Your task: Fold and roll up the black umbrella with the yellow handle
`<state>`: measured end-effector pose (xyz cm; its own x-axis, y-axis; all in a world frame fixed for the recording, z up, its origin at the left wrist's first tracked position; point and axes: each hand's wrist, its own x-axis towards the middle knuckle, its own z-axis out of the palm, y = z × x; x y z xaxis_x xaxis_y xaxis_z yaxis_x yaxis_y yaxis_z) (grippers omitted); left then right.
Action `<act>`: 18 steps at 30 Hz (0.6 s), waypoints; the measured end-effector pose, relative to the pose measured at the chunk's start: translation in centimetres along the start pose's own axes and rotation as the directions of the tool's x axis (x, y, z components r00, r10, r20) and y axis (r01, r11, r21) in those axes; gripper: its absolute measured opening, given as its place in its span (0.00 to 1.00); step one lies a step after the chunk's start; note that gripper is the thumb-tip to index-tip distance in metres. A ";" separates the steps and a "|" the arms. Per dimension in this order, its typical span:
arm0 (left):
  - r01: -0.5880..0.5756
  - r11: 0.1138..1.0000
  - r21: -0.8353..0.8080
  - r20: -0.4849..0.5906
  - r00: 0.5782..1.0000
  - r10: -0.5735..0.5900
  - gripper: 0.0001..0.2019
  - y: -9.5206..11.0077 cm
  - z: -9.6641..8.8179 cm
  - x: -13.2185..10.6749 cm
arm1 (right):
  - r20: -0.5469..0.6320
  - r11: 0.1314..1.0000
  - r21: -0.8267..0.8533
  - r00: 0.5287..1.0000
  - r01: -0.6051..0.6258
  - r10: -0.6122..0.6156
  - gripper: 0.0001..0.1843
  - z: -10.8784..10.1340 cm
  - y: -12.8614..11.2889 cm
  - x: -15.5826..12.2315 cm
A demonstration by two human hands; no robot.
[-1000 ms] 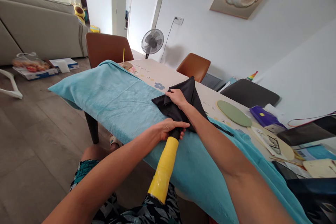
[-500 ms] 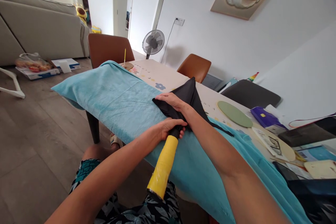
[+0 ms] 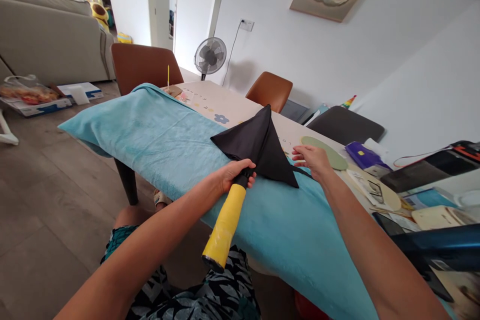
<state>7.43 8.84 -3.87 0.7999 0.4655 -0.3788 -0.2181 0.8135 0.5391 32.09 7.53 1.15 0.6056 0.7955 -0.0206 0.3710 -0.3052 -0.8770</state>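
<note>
Over blue cloth [image 3: 168,130], seemingly mid-folding, my left grip [image 3: 236,172] clamps the umbrella [image 3: 257,140], parted right grip [image 3: 313,159] likely needing its strap [image 3: 304,173] next.

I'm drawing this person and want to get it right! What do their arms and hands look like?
The left hand and right hand are ordinary human hands without gloves. I can't see any rings. The left arm and right arm show no sleeves, watches or bracelets where they're in view. The fingernails are too small to describe.
</note>
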 end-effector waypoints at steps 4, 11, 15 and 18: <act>0.013 1.000 0.001 0.003 1.000 -0.013 0.03 -0.1 -0.1 0.0 | 0.007 0.973 -0.206 0.995 -0.100 0.103 0.04 -1.0 2.4 -0.6; 0.026 1.000 0.003 -0.020 0.999 -0.026 0.04 0.0 0.3 -0.4 | 0.030 0.938 -0.327 0.991 -0.117 0.134 0.09 0.0 3.9 -0.6; 0.017 1.000 0.005 -0.013 1.000 -0.017 0.04 0.0 0.3 -0.5 | 0.047 0.943 -0.319 0.993 -0.090 0.110 0.07 0.3 4.1 -0.6; 0.030 1.000 0.002 -0.003 1.000 -0.030 0.04 0.0 0.3 -0.5 | 0.018 0.966 -0.241 0.995 -0.090 0.097 0.07 0.4 4.0 -0.9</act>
<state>7.15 8.53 -3.47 0.8045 0.4420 -0.3968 -0.1930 0.8263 0.5291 32.80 5.82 -2.52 0.6258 0.7715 -0.1147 0.4738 -0.4929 -0.7298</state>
